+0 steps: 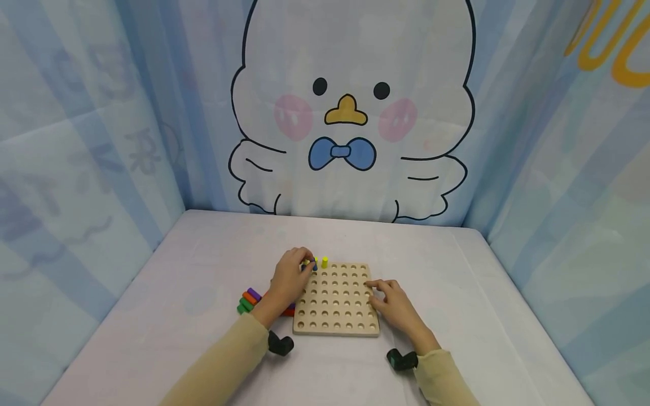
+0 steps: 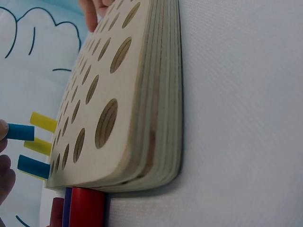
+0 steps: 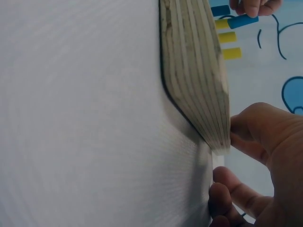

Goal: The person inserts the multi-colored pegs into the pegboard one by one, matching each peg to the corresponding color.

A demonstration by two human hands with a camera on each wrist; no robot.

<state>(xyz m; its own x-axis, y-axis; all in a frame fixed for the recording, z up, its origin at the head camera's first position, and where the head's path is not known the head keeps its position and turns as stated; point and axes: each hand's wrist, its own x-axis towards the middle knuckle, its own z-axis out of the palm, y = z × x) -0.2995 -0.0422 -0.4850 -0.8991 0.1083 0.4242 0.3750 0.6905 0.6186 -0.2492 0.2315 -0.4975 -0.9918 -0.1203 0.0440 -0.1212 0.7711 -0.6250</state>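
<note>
A square wooden pegboard with rows of round holes lies on the table. My left hand is over its far left corner, pinching a blue peg between thumb and fingertips. Close under that peg, another blue peg stands in the board. Yellow pegs stand upright along the far row. At the board's right edge, my right hand touches the wood with its fingertips, its fingers loosely bent. In the right wrist view, its other fingers hang beside the board's corner, close to the tabletop.
Loose pegs in green, orange and purple lie left of the board, partly behind the left forearm. A red peg lies against the board's side. Black wrist cameras sit on both sleeves. A printed curtain surrounds the table.
</note>
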